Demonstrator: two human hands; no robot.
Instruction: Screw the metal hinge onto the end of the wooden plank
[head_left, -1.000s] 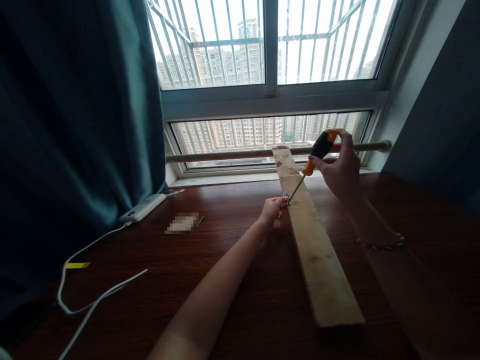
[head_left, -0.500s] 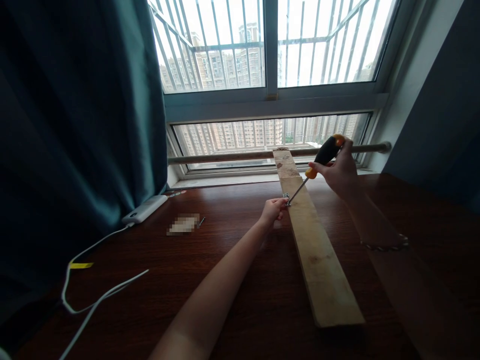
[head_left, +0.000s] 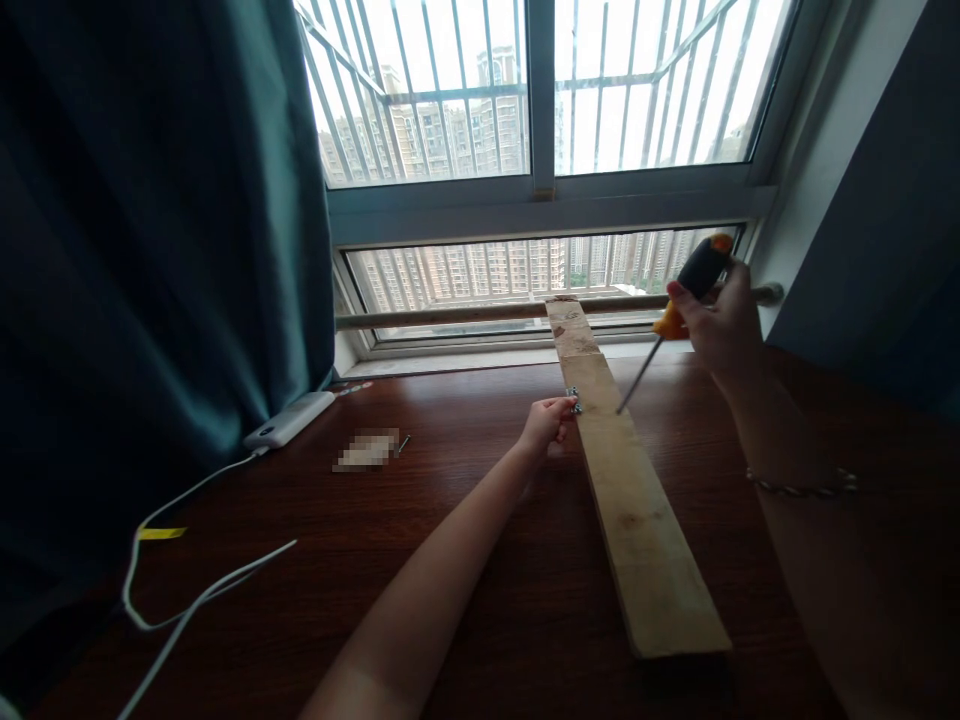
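A long wooden board runs from the near right up to the window. At its left edge my left hand pinches a small metal piece, too small to make out in full. My right hand is closed round the black and orange handle of a screwdriver. The screwdriver slants down to the left, its tip over the right part of the board, away from the metal piece. Whether the tip touches the wood I cannot tell.
The board lies on a dark reddish wooden surface. To the left are a blurred-out flat item, a screw, a white power bank with a white cable, and a yellow strip. A rail crosses before the window.
My right hand has drawn the screwdriver up and to the right, its tip leaving the metal piece. My left hand stays at the board's edge.
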